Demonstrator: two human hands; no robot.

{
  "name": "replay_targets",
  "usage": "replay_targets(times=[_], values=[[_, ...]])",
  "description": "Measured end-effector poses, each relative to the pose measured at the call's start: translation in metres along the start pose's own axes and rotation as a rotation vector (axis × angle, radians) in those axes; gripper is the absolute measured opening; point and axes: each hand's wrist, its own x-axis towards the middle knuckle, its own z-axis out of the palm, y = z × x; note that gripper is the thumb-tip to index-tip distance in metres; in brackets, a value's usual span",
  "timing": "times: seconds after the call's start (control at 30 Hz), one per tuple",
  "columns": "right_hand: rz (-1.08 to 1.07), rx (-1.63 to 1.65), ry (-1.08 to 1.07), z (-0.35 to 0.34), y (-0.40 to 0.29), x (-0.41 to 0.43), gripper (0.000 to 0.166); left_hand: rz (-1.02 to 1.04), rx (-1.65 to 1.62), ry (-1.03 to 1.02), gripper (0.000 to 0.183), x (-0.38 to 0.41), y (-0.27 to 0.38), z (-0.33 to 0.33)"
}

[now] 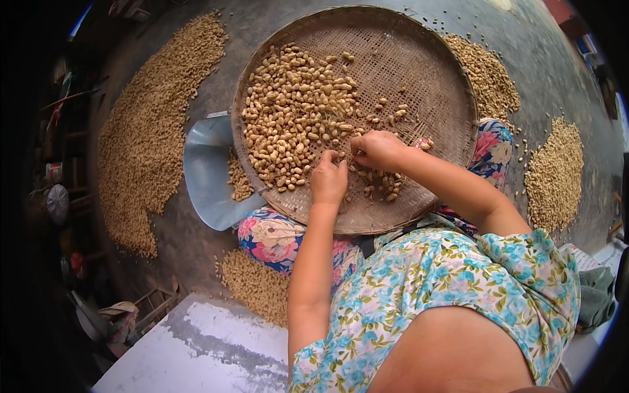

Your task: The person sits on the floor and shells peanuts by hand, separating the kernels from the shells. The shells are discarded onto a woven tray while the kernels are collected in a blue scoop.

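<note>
A round woven bamboo tray (393, 59) rests over my lap. In-shell peanuts (300, 98) are heaped across its left half, and a smaller cluster of peanuts (388, 186) lies near its front right. My left hand (329, 179) is low over the tray at the heap's right edge, thumb and forefinger apart, with no held thing visible. Just right of it, my right hand (381, 150) has its fingers curled down among loose peanuts; the fingertips are partly hidden, so I cannot tell whether they pinch anything. A bundle of thin sticks (415, 132) lies beyond my right wrist.
A blue-grey plastic scoop (209, 172) holding some peanuts sits against the tray's left side. Peanut piles cover the floor at left (147, 132), back right (484, 78), right (555, 177) and near left (255, 285). Dark shelving with clutter (59, 191) stands far left.
</note>
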Motion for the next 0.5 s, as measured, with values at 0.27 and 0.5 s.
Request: replay_targets(times=[0.27,0.5], values=[[0.203,1.472,-0.221,-0.016,0.029,-0.012,0.016,-0.44,-0.936,-0.429,0.025,-0.023,0.024,-0.004],[0.042,0.174,0.35,0.004,0.019,0.027,0.022,-0.641,-1.334,-0.394,0.025,-0.021,0.009,0.0]])
